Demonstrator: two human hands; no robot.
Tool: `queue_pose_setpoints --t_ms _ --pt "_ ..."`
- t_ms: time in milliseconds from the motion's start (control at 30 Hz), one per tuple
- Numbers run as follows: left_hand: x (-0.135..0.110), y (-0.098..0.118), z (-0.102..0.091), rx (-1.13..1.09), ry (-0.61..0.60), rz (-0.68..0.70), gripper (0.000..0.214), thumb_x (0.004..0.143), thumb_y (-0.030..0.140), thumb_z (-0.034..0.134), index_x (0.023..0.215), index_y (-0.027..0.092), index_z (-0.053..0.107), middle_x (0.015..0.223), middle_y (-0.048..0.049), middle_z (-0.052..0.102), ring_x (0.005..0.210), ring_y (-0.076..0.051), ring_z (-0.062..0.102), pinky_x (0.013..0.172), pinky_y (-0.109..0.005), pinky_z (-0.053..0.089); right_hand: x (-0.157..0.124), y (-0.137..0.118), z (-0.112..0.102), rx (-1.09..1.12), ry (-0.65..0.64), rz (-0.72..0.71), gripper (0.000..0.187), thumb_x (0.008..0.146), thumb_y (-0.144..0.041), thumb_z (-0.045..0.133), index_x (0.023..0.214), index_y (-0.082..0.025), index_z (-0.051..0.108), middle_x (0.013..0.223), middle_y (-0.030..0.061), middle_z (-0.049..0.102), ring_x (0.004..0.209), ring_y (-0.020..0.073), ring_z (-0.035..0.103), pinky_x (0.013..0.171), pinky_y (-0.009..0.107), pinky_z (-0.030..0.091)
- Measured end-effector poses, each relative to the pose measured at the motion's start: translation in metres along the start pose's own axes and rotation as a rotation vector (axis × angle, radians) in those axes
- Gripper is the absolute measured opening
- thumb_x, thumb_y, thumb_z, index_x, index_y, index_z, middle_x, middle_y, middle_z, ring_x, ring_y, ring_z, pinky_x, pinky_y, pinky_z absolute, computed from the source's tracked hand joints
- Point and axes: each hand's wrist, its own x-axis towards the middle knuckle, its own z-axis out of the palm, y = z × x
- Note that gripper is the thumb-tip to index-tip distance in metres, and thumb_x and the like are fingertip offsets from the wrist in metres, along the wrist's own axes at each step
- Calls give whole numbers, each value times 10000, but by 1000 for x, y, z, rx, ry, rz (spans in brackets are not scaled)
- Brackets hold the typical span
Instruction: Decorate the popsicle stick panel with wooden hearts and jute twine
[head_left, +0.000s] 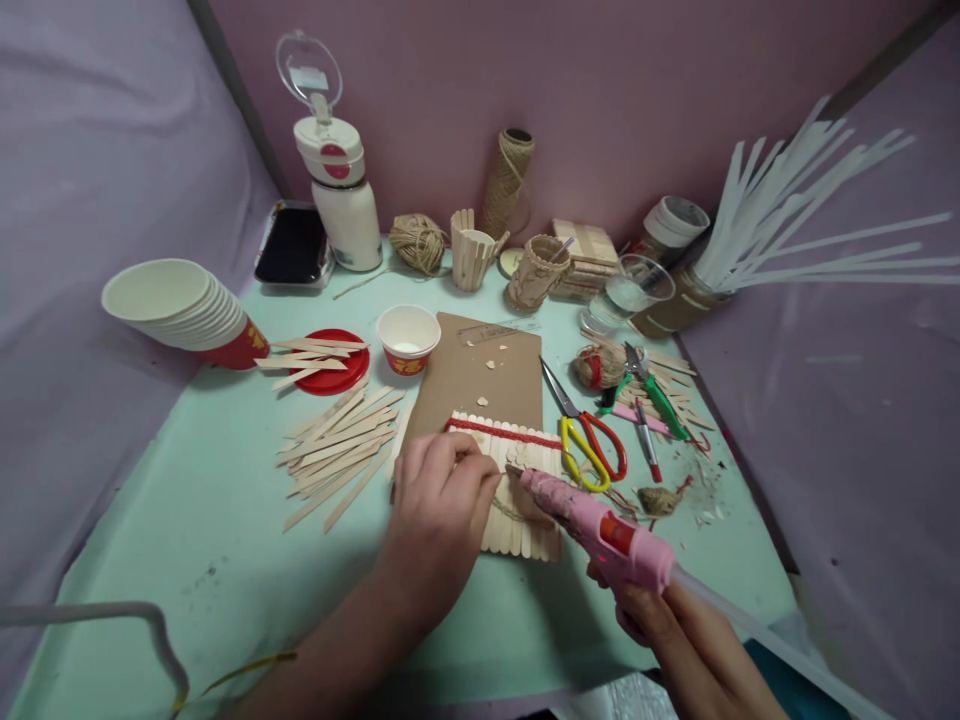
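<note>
My left hand (439, 500) rests with curled fingers on a panel of popsicle sticks (517, 455) that lies on brown cardboard (480, 375). A red cord (502, 432) runs along the panel's top edge. Thin jute twine lies on the panel under the nozzle. My right hand (667, 620) grips a pink glue gun (600, 525), its nozzle touching the panel just right of my left fingertips.
Loose popsicle sticks (337, 445) lie left of the panel. Yellow and red scissors (589, 440), green pliers (660, 400) and twine scraps sit to the right. Paper cups (184, 310), a red lid (330, 362), a white bottle (341, 190), twine spools (506, 180) and white strips (795, 210) line the back.
</note>
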Motion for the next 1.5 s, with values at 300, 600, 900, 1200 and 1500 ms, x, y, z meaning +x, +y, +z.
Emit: queue_pose_setpoints --t_ms 300,600,900,1200,1500 --pt "0 -1 1 -11 15 16 110 903 118 558 828 156 631 869 -65 590 852 -205 477 789 -384 398 -1 4 0 66 -18 15 313 922 -526 467 889 -282 660 771 27 646 662 204 576 592 293 478" --pt "-1 -1 1 -7 6 -18 92 897 131 578 830 155 636 893 -66 589 872 -212 483 803 -390 387 -22 39 -9 34 9 175 345 867 -549 549 1054 -324 731 967 44 742 781 243 657 613 298 540" --pt "2 1 1 12 -4 -42 81 892 160 583 840 170 644 908 -63 587 880 -222 484 780 -385 377 -28 38 -6 208 137 282 504 822 -633 543 972 -211 774 892 76 750 689 208 648 554 252 529" --pt "11 9 2 153 -80 -40 104 891 163 575 813 183 641 931 -70 593 909 -242 488 778 -390 381 -36 76 -24 308 318 187 478 814 -626 553 886 -213 781 765 77 727 649 216 656 583 274 543" --pt "12 6 0 213 -113 -26 92 894 182 579 836 188 650 959 -75 593 953 -255 495 813 -409 392 -39 80 -37 347 481 256 478 733 -662 611 828 -225 781 777 90 751 662 239 685 559 292 564"
